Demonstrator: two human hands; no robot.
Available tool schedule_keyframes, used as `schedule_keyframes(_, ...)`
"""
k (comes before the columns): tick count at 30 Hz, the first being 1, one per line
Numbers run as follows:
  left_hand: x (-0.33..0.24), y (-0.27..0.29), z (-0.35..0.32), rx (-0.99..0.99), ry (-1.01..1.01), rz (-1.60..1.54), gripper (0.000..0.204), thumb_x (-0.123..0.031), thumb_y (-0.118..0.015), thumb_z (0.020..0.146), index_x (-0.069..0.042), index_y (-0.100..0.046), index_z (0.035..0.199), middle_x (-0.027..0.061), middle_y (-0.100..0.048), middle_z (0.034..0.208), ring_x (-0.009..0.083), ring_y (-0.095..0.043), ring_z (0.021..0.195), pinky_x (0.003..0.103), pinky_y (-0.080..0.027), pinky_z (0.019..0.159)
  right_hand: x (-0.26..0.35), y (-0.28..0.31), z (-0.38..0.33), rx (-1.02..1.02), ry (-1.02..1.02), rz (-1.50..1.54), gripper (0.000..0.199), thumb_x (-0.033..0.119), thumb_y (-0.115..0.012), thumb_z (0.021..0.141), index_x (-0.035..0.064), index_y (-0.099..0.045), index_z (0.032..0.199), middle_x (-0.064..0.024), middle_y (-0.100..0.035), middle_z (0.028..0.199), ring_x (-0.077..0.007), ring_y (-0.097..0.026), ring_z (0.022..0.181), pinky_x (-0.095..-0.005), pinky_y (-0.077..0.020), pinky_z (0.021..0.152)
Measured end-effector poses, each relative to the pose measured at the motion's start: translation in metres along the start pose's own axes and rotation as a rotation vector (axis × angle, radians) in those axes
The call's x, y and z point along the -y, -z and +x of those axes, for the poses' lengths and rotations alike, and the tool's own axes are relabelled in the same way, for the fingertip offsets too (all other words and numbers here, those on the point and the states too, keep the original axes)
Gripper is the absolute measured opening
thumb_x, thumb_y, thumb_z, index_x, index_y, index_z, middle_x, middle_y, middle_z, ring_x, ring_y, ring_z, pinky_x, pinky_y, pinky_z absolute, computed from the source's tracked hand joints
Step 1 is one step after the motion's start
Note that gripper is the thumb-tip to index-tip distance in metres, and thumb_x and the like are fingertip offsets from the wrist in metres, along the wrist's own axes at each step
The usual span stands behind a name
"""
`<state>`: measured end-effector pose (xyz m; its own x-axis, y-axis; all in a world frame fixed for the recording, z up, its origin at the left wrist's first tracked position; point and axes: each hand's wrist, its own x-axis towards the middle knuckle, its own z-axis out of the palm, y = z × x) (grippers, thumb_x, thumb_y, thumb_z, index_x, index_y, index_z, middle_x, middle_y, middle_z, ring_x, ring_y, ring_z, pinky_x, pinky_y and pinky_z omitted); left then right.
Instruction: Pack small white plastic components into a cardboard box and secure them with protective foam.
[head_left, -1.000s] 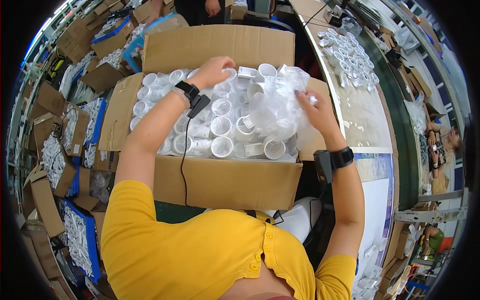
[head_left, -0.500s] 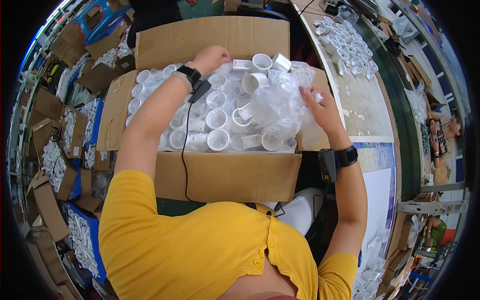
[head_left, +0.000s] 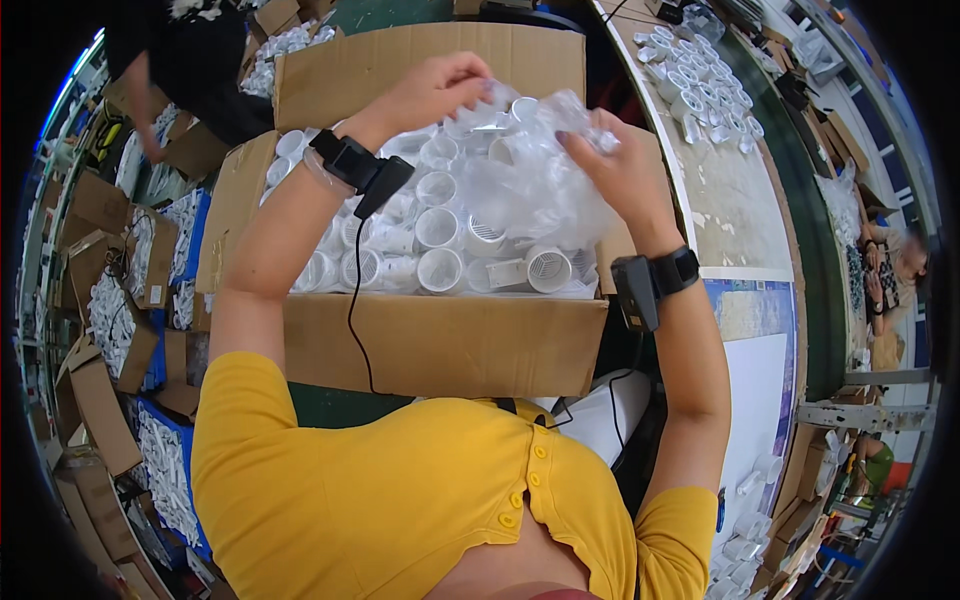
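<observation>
I locate the carton centrally, with cups inside and plastic film over those at its right. To its right stands a table bearing a second cup group near its far end; to its left, I have open boxes.

Noted thin, crumpled, translucent plastic film, bunched loosely above white cylindrical plastic cups, some mouth-up, packed close in open brown cardboard box.
</observation>
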<state>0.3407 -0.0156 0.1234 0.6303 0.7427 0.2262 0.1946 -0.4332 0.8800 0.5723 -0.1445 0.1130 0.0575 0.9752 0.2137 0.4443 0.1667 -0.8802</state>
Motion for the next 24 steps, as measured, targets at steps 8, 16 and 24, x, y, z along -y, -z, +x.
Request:
schedule_keyframes(8,-0.003,-0.013,-0.014,0.303,-0.051,-0.125,0.016,-0.019,-0.055,0.091,-0.008,-0.059,0.102,-0.0012,-0.059,0.093,0.0057,-0.054,0.076,0.021,-0.046,0.065,0.001,-0.028,0.002,0.118,0.184,0.064,0.013,0.010,-0.063,0.083,0.0035,-0.058,0.093,0.0020,-0.058,0.083,-0.0041,-0.050,0.076,-0.0201,-0.0424,0.068)
schedule_keyframes(16,0.100,-0.029,-0.022,0.162,-0.167,0.832,0.022,-0.018,-0.065,0.079,-0.008,-0.062,0.099,0.0079,-0.061,0.097,0.0205,-0.059,0.078,0.033,-0.048,0.070,-0.044,0.019,-0.025,0.042,-0.038,0.149,0.008,0.008,-0.059,0.083,0.0054,-0.057,0.089,0.0053,-0.052,0.080,-0.0029,-0.045,0.074,-0.0186,-0.0373,0.064)
schedule_keyframes(24,0.087,-0.009,0.003,0.109,-0.001,0.461,0.015,-0.020,-0.063,0.083,-0.007,-0.062,0.092,0.0033,-0.061,0.082,0.0137,-0.056,0.068,0.029,-0.045,0.061,-0.036,0.019,-0.035,0.029,-0.070,0.212,0.006,0.007,-0.056,0.083,0.0063,-0.056,0.089,0.0058,-0.051,0.079,-0.0024,-0.044,0.074,-0.0190,-0.0358,0.063)
